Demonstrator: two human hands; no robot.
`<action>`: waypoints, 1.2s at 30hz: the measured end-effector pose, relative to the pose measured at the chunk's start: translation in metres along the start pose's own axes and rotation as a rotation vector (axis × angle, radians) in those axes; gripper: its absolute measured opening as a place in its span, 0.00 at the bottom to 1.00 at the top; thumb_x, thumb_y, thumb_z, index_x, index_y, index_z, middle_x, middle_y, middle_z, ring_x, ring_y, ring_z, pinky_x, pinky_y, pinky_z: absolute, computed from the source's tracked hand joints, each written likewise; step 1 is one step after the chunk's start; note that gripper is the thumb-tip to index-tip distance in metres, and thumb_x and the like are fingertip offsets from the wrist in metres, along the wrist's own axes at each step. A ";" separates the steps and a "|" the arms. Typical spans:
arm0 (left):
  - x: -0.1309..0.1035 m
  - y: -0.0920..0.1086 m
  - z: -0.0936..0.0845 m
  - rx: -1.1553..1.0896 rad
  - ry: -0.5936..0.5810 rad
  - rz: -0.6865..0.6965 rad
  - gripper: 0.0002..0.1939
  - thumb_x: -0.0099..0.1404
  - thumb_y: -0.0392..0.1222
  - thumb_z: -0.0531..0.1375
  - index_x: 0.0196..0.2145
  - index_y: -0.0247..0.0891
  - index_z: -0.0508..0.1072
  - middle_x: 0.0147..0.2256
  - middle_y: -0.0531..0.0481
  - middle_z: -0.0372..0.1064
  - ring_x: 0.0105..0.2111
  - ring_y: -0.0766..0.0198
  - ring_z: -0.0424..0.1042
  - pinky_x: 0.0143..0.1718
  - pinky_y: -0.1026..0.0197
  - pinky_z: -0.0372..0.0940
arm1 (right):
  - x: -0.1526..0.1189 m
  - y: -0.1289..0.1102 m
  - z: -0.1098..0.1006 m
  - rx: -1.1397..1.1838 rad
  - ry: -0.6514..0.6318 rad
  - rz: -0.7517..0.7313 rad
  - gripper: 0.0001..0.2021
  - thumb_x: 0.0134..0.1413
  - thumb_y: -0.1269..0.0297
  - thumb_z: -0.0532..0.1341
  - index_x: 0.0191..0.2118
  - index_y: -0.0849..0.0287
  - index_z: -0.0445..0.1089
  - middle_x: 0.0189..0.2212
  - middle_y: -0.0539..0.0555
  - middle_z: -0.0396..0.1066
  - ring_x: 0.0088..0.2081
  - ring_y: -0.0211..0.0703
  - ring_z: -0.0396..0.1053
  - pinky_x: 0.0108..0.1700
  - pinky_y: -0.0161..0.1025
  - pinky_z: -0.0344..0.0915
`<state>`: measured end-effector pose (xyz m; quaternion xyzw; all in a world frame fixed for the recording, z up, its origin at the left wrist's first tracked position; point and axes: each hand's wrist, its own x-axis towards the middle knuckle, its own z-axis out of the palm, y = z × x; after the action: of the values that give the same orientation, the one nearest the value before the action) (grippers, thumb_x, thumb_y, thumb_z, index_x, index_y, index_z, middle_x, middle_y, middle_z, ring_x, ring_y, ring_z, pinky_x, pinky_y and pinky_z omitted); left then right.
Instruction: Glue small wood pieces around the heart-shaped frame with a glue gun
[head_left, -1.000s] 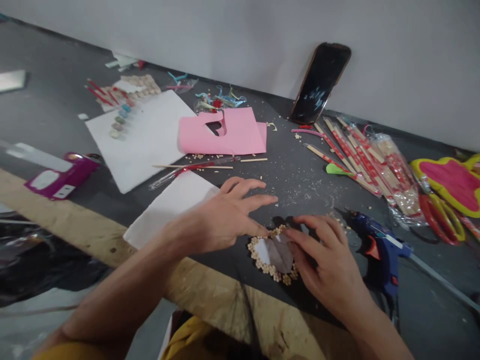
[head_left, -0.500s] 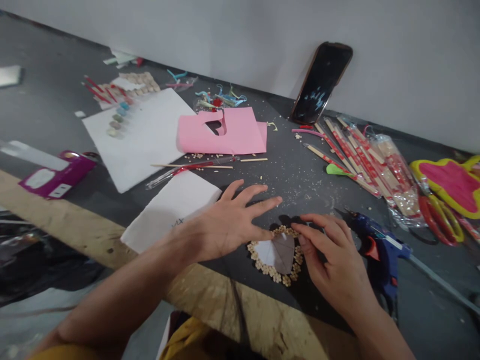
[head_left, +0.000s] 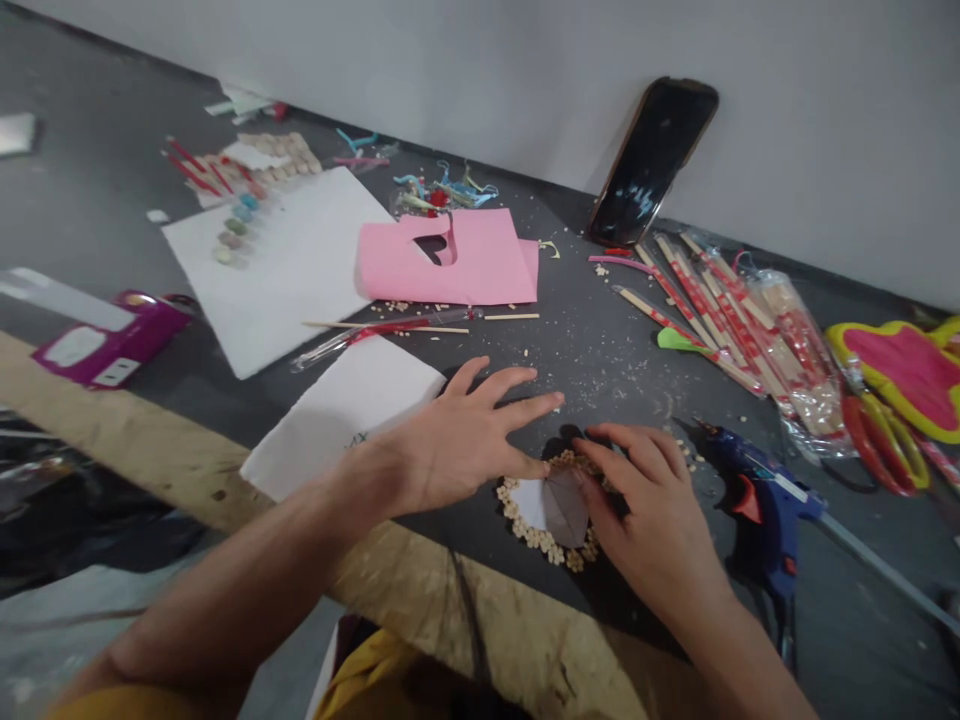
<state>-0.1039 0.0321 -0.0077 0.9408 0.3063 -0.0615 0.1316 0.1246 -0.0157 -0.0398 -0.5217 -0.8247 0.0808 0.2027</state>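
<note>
A white heart [head_left: 534,503] edged with small flower-shaped wooden pieces lies flat on the dark table. My left hand [head_left: 469,440] is spread palm down, its thumb touching the heart's top left edge. Over the heart's upper right edge, my right hand [head_left: 637,490] has its thumb and index finger brought close together at the flower trim; whether a small piece is between them is hidden. A blue glue gun [head_left: 765,490] lies right of my right hand. Under my left forearm is a white block [head_left: 337,410] with writing on it.
Folded pink paper [head_left: 480,260] with a cut-out lies behind my hands. A phone [head_left: 652,160] leans on the wall. Wrapped sticks [head_left: 720,310], scissors [head_left: 874,435] and a yellow-pink shape [head_left: 907,370] are at right. A white sheet [head_left: 285,270] and purple tool [head_left: 120,345] are at left.
My right hand has shifted slightly left, further over the heart's upper right edge. My left hand stays spread in about the same place. The view has moved a little.
</note>
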 end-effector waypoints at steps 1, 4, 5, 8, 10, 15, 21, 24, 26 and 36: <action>0.000 0.000 0.000 0.001 -0.005 0.000 0.31 0.58 0.29 0.62 0.53 0.64 0.68 0.68 0.50 0.42 0.66 0.39 0.40 0.58 0.28 0.41 | 0.001 -0.001 0.000 -0.013 -0.002 0.002 0.12 0.59 0.66 0.57 0.46 0.57 0.74 0.46 0.59 0.71 0.49 0.52 0.63 0.52 0.56 0.63; 0.001 0.001 -0.002 -0.012 -0.002 -0.004 0.31 0.57 0.29 0.63 0.52 0.63 0.69 0.68 0.51 0.43 0.66 0.39 0.40 0.58 0.28 0.42 | 0.004 -0.003 0.001 -0.029 -0.008 -0.007 0.12 0.58 0.66 0.57 0.44 0.60 0.74 0.45 0.60 0.71 0.48 0.53 0.63 0.51 0.56 0.64; 0.001 0.001 -0.003 -0.022 0.004 -0.005 0.30 0.58 0.29 0.62 0.51 0.63 0.69 0.68 0.51 0.44 0.66 0.39 0.40 0.58 0.28 0.42 | 0.005 -0.004 0.001 -0.029 -0.009 -0.010 0.12 0.58 0.67 0.57 0.44 0.60 0.74 0.45 0.61 0.71 0.48 0.53 0.63 0.51 0.56 0.64; 0.000 0.000 -0.003 -0.040 0.043 -0.001 0.30 0.58 0.28 0.61 0.51 0.62 0.71 0.67 0.49 0.47 0.66 0.39 0.43 0.57 0.27 0.43 | 0.006 -0.004 0.002 -0.031 -0.009 -0.011 0.11 0.58 0.68 0.57 0.43 0.59 0.74 0.45 0.60 0.72 0.48 0.52 0.63 0.51 0.56 0.64; 0.000 -0.001 -0.001 -0.037 0.070 0.007 0.31 0.57 0.27 0.61 0.51 0.63 0.70 0.66 0.50 0.48 0.65 0.39 0.43 0.57 0.27 0.43 | 0.006 -0.002 0.003 -0.027 -0.012 -0.015 0.10 0.58 0.68 0.58 0.43 0.58 0.74 0.45 0.59 0.72 0.48 0.52 0.63 0.51 0.55 0.64; -0.002 -0.003 0.004 -0.047 0.111 0.018 0.31 0.55 0.27 0.63 0.50 0.62 0.71 0.66 0.52 0.49 0.66 0.41 0.43 0.58 0.27 0.42 | 0.006 0.002 0.005 -0.021 -0.019 -0.033 0.10 0.58 0.69 0.58 0.44 0.58 0.73 0.45 0.58 0.72 0.47 0.50 0.64 0.50 0.54 0.64; -0.001 -0.003 0.002 -0.040 0.100 0.021 0.28 0.59 0.28 0.61 0.50 0.61 0.71 0.66 0.51 0.48 0.66 0.39 0.44 0.57 0.25 0.44 | 0.007 0.003 0.007 -0.017 0.003 -0.040 0.09 0.60 0.67 0.57 0.42 0.58 0.74 0.44 0.58 0.73 0.47 0.50 0.64 0.49 0.52 0.64; -0.001 -0.002 -0.001 -0.028 0.070 0.012 0.26 0.61 0.31 0.60 0.51 0.62 0.71 0.66 0.51 0.48 0.66 0.40 0.44 0.57 0.25 0.45 | 0.006 0.003 0.008 -0.004 0.000 -0.026 0.09 0.59 0.67 0.58 0.42 0.58 0.74 0.44 0.58 0.73 0.47 0.50 0.64 0.50 0.52 0.64; 0.000 -0.002 -0.001 -0.025 0.059 0.009 0.26 0.61 0.32 0.61 0.51 0.63 0.70 0.66 0.50 0.48 0.66 0.41 0.43 0.56 0.25 0.45 | 0.006 0.004 0.008 0.003 -0.003 -0.017 0.09 0.59 0.67 0.58 0.42 0.58 0.74 0.44 0.57 0.73 0.47 0.49 0.64 0.50 0.52 0.64; -0.001 -0.004 0.003 -0.038 0.101 0.028 0.29 0.57 0.29 0.64 0.50 0.62 0.71 0.66 0.47 0.49 0.65 0.40 0.44 0.55 0.25 0.44 | 0.006 0.004 0.010 -0.024 0.015 -0.051 0.09 0.59 0.67 0.58 0.42 0.59 0.74 0.42 0.58 0.74 0.45 0.50 0.64 0.48 0.53 0.65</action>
<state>-0.1069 0.0334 -0.0115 0.9442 0.3005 -0.0064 0.1348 0.1221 -0.0081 -0.0487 -0.5033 -0.8372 0.0617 0.2047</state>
